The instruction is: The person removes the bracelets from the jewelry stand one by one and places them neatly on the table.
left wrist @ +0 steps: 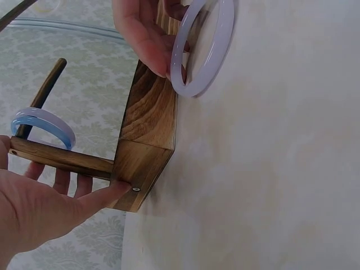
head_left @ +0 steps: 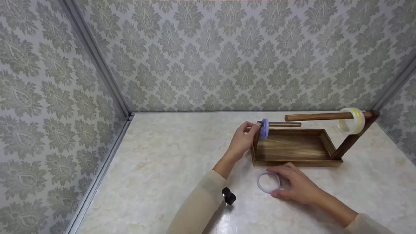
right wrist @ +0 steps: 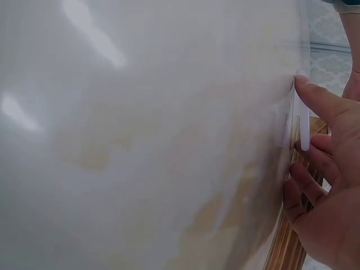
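A wooden bangle stand (head_left: 297,163) with a tray base and two horizontal bars stands on the table. My left hand (head_left: 243,140) holds its short left upright; in the left wrist view the thumb presses the tray's end and the fingers lie behind the upright. Blue and lavender bangles (head_left: 266,129) hang on the short bar beside that hand. In front of the tray, a pale lavender bangle (head_left: 259,183) is at the tabletop. My right hand (head_left: 297,185) holds this bangle by its rim, thumb on one side and fingers on the other, as the right wrist view also shows.
White and yellow bangles (head_left: 358,122) hang on the taller bar (head_left: 317,116) at the right. A small black device (head_left: 229,196) sits by the left sleeve. Patterned panels (head_left: 208,58) enclose the pale marbled table (head_left: 169,162) at the back and sides.
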Demonstrator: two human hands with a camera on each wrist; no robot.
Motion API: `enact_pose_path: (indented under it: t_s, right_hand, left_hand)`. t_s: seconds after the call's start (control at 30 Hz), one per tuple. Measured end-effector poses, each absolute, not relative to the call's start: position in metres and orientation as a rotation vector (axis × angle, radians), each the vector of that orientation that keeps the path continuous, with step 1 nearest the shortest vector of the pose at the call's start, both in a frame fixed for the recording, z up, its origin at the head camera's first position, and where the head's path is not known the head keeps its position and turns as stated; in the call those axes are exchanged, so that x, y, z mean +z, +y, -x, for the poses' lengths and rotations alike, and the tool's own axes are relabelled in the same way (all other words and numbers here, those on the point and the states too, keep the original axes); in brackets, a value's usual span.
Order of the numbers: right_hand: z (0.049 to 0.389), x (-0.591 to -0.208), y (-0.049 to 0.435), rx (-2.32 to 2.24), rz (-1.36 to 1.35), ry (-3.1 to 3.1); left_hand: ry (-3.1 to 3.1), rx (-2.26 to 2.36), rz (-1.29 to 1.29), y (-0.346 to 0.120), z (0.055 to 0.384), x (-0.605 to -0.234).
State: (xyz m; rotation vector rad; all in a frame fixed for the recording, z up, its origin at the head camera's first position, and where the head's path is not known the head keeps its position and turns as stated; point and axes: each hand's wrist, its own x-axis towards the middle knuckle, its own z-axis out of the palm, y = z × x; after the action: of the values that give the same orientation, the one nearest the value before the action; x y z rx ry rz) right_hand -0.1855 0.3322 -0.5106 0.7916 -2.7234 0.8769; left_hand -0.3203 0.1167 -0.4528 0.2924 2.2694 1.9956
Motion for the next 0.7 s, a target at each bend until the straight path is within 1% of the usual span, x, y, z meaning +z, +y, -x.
enact_pose_path:
  t_s: [0.33,0.7]
  right_hand:
    - [0.1892,-0.5127,0.3361,0.936,-0.734,-2.774]
    - [0.1891,-0.5069,0.3341,0.936,-0.770,-2.787]
  left_hand:
    - [2.258,2.009,-0.310,0.1174,0.3200,-0.4535]
    - [2.282,1.995,-0.318,0.1157,0.3212,-0.4532]
